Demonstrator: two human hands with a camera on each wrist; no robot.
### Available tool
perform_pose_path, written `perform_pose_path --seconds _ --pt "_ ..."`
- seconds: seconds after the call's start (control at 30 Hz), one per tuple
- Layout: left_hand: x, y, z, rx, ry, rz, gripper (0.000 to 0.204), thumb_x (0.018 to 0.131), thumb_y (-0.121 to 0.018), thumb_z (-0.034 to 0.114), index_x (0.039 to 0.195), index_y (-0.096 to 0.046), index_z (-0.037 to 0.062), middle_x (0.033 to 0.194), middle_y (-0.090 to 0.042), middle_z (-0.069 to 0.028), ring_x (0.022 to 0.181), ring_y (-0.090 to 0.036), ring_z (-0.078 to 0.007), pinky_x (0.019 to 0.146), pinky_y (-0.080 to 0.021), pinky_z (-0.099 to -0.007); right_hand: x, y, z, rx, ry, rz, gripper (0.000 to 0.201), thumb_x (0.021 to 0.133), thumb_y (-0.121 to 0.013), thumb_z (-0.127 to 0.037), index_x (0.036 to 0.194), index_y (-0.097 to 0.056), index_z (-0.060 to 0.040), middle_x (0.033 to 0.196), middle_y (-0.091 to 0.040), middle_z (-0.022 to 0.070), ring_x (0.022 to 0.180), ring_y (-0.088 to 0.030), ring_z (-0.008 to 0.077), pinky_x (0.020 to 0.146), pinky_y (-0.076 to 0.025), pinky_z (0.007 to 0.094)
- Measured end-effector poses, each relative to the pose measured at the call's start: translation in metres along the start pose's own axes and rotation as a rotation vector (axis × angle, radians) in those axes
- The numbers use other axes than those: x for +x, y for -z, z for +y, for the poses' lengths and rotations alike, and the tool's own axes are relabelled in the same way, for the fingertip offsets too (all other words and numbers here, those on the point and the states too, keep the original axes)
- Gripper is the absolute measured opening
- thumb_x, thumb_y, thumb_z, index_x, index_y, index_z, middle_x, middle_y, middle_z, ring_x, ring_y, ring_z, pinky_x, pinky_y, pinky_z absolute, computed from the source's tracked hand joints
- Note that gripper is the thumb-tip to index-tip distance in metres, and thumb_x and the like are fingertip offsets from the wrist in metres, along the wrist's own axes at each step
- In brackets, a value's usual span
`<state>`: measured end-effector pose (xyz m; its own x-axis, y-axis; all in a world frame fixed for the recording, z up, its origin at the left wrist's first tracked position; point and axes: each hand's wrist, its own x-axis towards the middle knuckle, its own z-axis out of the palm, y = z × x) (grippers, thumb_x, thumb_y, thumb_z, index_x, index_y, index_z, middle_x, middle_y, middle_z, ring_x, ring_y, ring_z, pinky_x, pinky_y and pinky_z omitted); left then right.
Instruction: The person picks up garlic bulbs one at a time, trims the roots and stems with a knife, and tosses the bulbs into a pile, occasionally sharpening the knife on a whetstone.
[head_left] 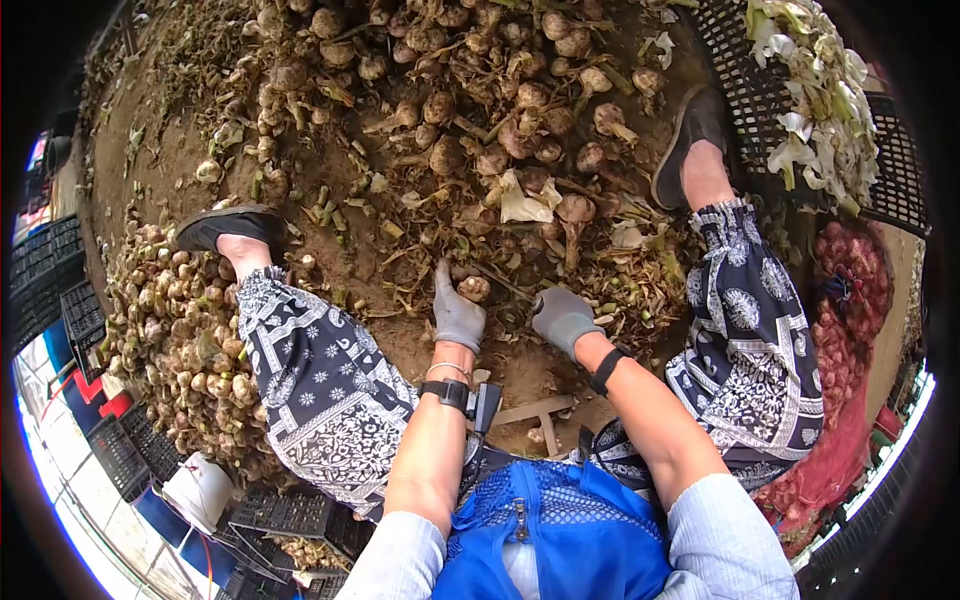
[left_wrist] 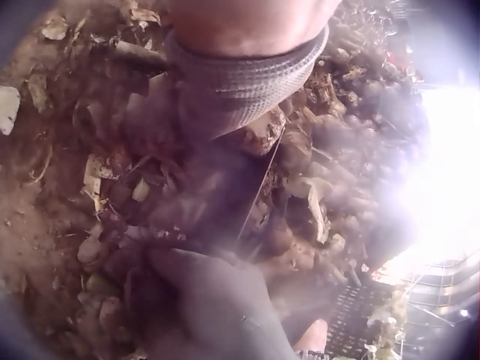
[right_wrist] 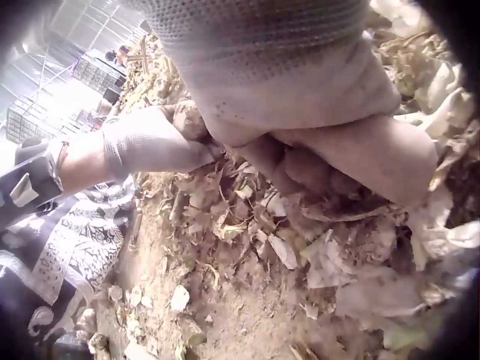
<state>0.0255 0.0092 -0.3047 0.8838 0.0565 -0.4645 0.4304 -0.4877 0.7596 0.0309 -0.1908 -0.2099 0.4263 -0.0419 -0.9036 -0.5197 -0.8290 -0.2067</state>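
Observation:
In the head view my gloved left hand (head_left: 459, 312) holds a garlic bulb (head_left: 473, 289), with the thumb side up. The same bulb (right_wrist: 190, 121) shows at the left fingers in the right wrist view. My gloved right hand (head_left: 564, 318) is curled into a fist just to the right. A thin, straight piece (head_left: 505, 283) runs from this fist toward the bulb. In the left wrist view it appears as a narrow bright line (left_wrist: 261, 185) between the two hands; I cannot tell whether it is a blade or a stalk. Dry leaf scraps (head_left: 630, 290) lie about the hands.
Untrimmed garlic (head_left: 510, 120) with stalks is heaped ahead. A pile of bulbs (head_left: 190, 330) lies at the left, beyond the leg. Black crates (head_left: 730, 90) stand at the upper right, leaves in them. Red mesh sacks (head_left: 845, 300) lie at the right. A white bucket (head_left: 198, 492) stands lower left.

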Motion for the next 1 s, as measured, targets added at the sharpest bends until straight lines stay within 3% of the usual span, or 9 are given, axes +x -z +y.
perform_pose_path --seconds 0.23,0.4,0.5,0.57,0.6,0.77,0.83,0.87,1.0 --pt "-0.010 0.006 0.024 0.140 -0.047 0.061 0.089 0.066 -0.067 -0.008 0.147 -0.031 -0.0048 0.131 -0.053 -0.0203 0.119 -0.054 -0.0352 0.108 -0.040 -0.0354 0.001 -0.003 -0.002 -0.014 -0.003 0.030 0.028 0.080 -0.063 -0.019 0.101 -0.074 -0.0039 0.104 -0.072 0.0211 0.099 -0.069 0.0391 0.084 -0.055 0.0439" --pt "-0.025 -0.003 0.063 -1.302 0.559 -0.068 0.029 0.103 -0.051 0.031 0.106 -0.053 0.0022 0.098 -0.062 -0.0115 0.083 -0.061 -0.0151 0.071 -0.054 -0.0289 -0.004 -0.006 -0.002 -0.019 0.033 0.062 0.030 0.082 -0.061 -0.020 0.104 -0.074 -0.0038 0.108 -0.071 0.0215 0.102 -0.068 0.0393 0.085 -0.055 0.0437" --pt "-0.046 -0.018 0.048 -0.520 -0.151 -0.016 0.035 0.103 -0.051 0.033 0.104 -0.057 -0.0017 0.084 -0.064 -0.0141 0.066 -0.059 -0.0165 0.066 -0.054 -0.0314 0.003 -0.007 0.003 -0.020 0.068 0.129 0.031 0.082 -0.061 -0.021 0.104 -0.073 -0.0029 0.110 -0.070 0.0225 0.104 -0.068 0.0393 0.087 -0.054 0.0439" --pt "-0.061 0.011 0.092 -0.288 -0.114 -0.034 0.036 0.103 -0.051 0.034 0.099 -0.060 -0.0008 0.078 -0.065 -0.0118 0.062 -0.059 -0.0163 0.066 -0.054 -0.0313 0.008 -0.014 0.009 -0.047 0.107 0.090 0.031 0.081 -0.062 -0.023 0.105 -0.074 -0.0076 0.110 -0.071 0.0195 0.103 -0.068 0.0375 0.087 -0.054 0.0428" --pt "-0.063 0.044 0.122 -0.579 0.327 -0.152 0.036 0.103 -0.051 0.035 0.097 -0.062 0.0008 0.076 -0.065 -0.0102 0.062 -0.060 -0.0161 0.066 -0.054 -0.0306 0.005 -0.015 0.013 -0.038 0.122 0.085 0.031 0.081 -0.062 -0.023 0.105 -0.074 -0.0076 0.110 -0.071 0.0195 0.103 -0.068 0.0375 0.087 -0.054 0.0428" --pt "-0.075 0.273 0.110 -0.217 0.055 0.435 0.024 0.094 -0.063 0.022 0.110 -0.072 0.0066 0.103 -0.069 -0.0090 0.072 -0.065 -0.0130 0.063 -0.054 -0.0277 -0.002 -0.003 0.037 0.168 0.237 0.110 0.029 0.076 -0.067 -0.029 0.100 -0.074 -0.0145 0.101 -0.073 0.0110 0.094 -0.068 0.0338 0.084 -0.053 0.0395" --pt "-0.106 0.345 0.128 0.683 0.272 0.581 0.032 0.091 -0.064 0.025 0.113 -0.070 0.0021 0.117 -0.067 -0.0140 0.083 -0.068 -0.0212 0.070 -0.055 -0.0351 -0.006 -0.004 0.038 0.328 0.226 0.216 0.026 0.075 -0.072 -0.030 0.091 -0.073 -0.0090 0.090 -0.073 0.0118 0.082 -0.067 0.0317 0.076 -0.051 0.0395" --pt "-0.117 0.362 0.131 1.181 0.369 0.576 0.033 0.091 -0.063 0.023 0.115 -0.069 0.0008 0.120 -0.066 -0.0157 0.088 -0.069 -0.0241 0.074 -0.055 -0.0372 -0.003 -0.006 0.038 0.338 0.231 0.220 0.026 0.075 -0.072 -0.030 0.091 -0.073 -0.0090 0.090 -0.073 0.0118 0.082 -0.067 0.0317 0.076 -0.051 0.0395" --pt "-0.116 0.292 0.168 0.745 -0.074 0.593 0.035 0.089 -0.062 0.014 0.121 -0.065 -0.0002 0.120 -0.065 -0.0202 0.107 -0.064 -0.0302 0.092 -0.052 -0.0377 0.011 -0.015 0.030 0.746 0.141 0.290 0.029 0.076 -0.079 -0.030 0.084 -0.071 -0.0032 0.076 -0.070 0.0107 0.070 -0.065 0.0256 0.070 -0.051 0.0358"
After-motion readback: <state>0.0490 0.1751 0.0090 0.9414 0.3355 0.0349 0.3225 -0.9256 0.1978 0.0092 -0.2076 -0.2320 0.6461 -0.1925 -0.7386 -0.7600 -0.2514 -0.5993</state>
